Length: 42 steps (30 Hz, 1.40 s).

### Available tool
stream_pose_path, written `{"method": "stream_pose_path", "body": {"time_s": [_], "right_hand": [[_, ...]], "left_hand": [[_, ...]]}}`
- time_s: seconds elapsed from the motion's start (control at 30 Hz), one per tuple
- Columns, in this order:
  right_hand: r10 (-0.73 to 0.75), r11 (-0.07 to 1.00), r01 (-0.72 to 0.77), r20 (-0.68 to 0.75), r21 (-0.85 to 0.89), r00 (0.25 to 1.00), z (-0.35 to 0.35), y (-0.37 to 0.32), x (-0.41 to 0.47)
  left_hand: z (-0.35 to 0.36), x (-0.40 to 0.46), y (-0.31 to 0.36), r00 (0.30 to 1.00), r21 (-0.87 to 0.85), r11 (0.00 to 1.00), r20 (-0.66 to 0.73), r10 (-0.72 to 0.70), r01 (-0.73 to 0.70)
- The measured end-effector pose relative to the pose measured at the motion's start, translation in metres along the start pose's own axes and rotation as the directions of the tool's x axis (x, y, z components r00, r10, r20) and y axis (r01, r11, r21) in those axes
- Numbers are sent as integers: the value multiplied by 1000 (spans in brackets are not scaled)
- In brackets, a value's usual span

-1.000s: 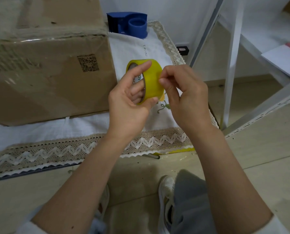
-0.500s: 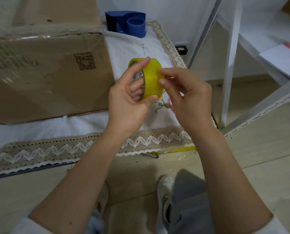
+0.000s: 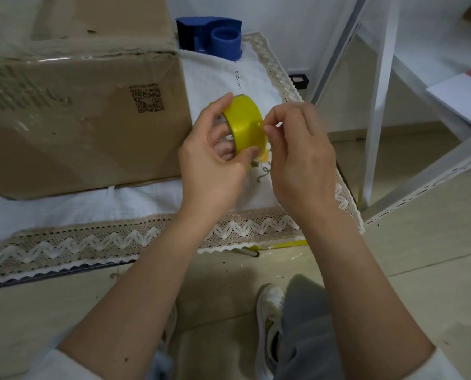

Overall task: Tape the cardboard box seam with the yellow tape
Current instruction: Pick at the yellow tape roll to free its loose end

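In the upper left of the frame sits the large brown cardboard box [image 3: 77,105], resting on a white cloth with a beige zigzag lace border [image 3: 113,242] that covers the table; a black QR code is printed on the box's near face. Behind the box's right corner, at top centre, stands a blue plastic tape dispenser [image 3: 215,37] on the same cloth.

In the middle of the frame your left hand [image 3: 209,160] grips the round roll of yellow tape [image 3: 245,122], forefinger curled over its top, thumb pressed under its lower rim and other fingers reaching into the core. The roll is held in the air above the cloth, just right of the box and apart from it.

Your right hand [image 3: 300,157] sits just beside it, thumb and forefinger pinched together at the roll's right edge; you cannot tell whether a tape end is caught between them.

At the right edge stand the white metal legs of a shelf frame [image 3: 377,105].
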State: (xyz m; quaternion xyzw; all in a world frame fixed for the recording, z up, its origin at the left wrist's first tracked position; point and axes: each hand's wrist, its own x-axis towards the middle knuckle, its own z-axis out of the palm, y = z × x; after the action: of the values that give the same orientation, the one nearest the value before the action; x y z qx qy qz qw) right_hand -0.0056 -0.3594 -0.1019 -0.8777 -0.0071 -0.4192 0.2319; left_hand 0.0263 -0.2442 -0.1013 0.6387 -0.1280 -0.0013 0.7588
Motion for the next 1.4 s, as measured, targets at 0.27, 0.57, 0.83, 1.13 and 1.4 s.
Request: {"method": "stream_pose_path", "body": {"time_s": [0.27,0.57,0.83,1.13,1.4], "right_hand": [[101,981,-111,69,158,992,3,-5,-2],[99,945,-135,133,297,986,-7,-5,-1],[240,850,-280,146,446,960,-18,-5,6],[45,953,-48,16,299,999,-15,7,1],[66,946,-92,93,312,994,-11,7,0]], "left_hand": [[-2,1,-8,999,141,990,-28,29,-25],[-3,7,-10,999,245,969,-21,38,-32],[0,6,-12,998,237,969,38,58,-65],[1,9,-11,999,286,957,2,45,-44],[1,7,-10,998,284,957,33,50,-58]]}}
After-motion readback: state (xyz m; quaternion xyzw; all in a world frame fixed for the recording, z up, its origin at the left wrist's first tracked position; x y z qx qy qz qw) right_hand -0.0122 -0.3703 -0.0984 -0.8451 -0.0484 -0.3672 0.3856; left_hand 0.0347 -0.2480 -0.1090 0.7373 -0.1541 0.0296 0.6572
